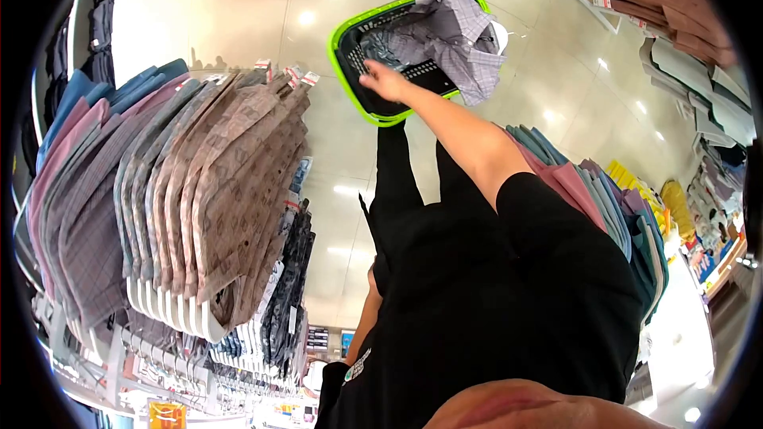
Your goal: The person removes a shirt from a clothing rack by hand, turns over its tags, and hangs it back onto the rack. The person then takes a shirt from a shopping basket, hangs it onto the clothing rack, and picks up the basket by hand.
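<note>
A black shopping basket with a bright green rim (340, 52) is in front of my legs. A grey checked shirt (469, 48) lies in it and drapes over its right side. A bluish-grey crumpled bundle (383, 46) rests beside the shirt inside. My right hand (385, 81) reaches over the near part of the basket, thumb and fingers apart, with nothing visible in it. My left hand (373, 281) hangs low by my left side. Its fingers are mostly hidden against my black clothing.
To my left, a rack holds brown patterned shirts (246, 167) and grey checked shirts (99, 214) on white hangers. More hanging shirts (572, 191) are close on my right. Brown garments (664, 8) are on a display at the far right. Shiny floor tiles (238, 16) stretch ahead.
</note>
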Demonstrator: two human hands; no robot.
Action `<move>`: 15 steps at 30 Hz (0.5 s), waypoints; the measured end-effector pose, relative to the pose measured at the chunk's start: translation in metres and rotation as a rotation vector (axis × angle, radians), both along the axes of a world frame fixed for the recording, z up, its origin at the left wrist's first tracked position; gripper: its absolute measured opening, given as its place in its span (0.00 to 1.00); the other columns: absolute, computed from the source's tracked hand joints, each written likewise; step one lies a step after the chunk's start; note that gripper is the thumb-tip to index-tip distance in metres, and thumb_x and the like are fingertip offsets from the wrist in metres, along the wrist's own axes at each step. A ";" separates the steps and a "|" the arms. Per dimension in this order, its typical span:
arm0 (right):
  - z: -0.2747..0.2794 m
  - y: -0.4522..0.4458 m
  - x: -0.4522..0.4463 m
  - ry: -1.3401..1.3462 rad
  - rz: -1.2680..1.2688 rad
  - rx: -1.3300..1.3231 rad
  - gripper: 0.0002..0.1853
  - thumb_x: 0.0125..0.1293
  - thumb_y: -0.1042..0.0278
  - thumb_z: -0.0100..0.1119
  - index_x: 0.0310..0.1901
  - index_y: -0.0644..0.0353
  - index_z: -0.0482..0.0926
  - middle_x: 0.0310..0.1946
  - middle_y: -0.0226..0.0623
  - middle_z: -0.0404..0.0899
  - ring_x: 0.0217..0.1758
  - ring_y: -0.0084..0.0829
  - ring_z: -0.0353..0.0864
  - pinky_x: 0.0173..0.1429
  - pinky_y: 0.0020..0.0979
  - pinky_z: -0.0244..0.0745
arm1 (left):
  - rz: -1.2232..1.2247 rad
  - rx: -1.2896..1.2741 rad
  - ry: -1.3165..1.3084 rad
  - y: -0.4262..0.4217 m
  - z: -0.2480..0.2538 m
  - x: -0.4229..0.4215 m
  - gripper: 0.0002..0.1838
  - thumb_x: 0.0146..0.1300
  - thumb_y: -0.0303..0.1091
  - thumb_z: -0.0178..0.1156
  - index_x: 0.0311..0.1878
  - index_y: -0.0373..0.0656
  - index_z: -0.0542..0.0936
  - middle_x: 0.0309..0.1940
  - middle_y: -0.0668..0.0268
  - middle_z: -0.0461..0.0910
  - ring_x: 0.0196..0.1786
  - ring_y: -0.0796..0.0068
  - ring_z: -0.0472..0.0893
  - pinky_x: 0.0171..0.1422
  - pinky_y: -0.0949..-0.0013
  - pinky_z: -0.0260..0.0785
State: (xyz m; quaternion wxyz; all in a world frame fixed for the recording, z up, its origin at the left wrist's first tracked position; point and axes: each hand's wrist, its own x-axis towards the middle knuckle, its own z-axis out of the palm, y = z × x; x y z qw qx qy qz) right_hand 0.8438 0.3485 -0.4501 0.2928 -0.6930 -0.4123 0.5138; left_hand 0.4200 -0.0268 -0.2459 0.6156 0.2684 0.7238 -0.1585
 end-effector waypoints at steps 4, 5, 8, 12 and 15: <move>-0.005 -0.037 0.073 -0.430 -0.523 -0.190 0.18 0.66 0.59 0.57 0.49 0.65 0.79 0.40 0.53 0.83 0.45 0.50 0.82 0.52 0.42 0.76 | 0.007 -0.025 -0.026 -0.038 -0.002 0.002 0.26 0.74 0.51 0.46 0.57 0.35 0.77 0.49 0.51 0.82 0.55 0.53 0.80 0.62 0.61 0.70; -0.027 -0.064 0.098 -0.546 -0.670 -0.190 0.11 0.66 0.64 0.54 0.44 0.61 0.79 0.44 0.51 0.81 0.50 0.51 0.80 0.56 0.45 0.74 | 0.006 -0.030 -0.029 -0.047 -0.001 0.001 0.26 0.74 0.51 0.46 0.57 0.35 0.77 0.49 0.51 0.82 0.55 0.53 0.80 0.62 0.61 0.70; -0.086 -0.164 0.174 -0.819 -0.843 -0.324 0.17 0.63 0.66 0.55 0.52 0.63 0.78 0.47 0.50 0.81 0.52 0.50 0.79 0.59 0.45 0.72 | 0.004 -0.034 -0.032 -0.066 0.002 0.000 0.26 0.74 0.51 0.46 0.57 0.35 0.77 0.49 0.51 0.82 0.55 0.53 0.80 0.62 0.61 0.70; -0.118 -0.249 0.241 -0.506 -0.705 -0.648 0.23 0.58 0.70 0.56 0.57 0.66 0.75 0.45 0.53 0.81 0.46 0.43 0.82 0.49 0.39 0.77 | 0.014 -0.022 -0.038 -0.086 0.001 0.000 0.26 0.74 0.51 0.46 0.57 0.35 0.77 0.49 0.50 0.82 0.55 0.53 0.79 0.62 0.61 0.70; -0.107 -0.225 0.236 0.016 -0.743 -0.761 0.26 0.57 0.73 0.56 0.60 0.63 0.74 0.43 0.51 0.82 0.43 0.35 0.84 0.43 0.34 0.78 | 0.013 0.005 -0.029 -0.098 -0.001 -0.005 0.26 0.74 0.51 0.46 0.57 0.35 0.77 0.50 0.50 0.82 0.55 0.52 0.79 0.62 0.61 0.70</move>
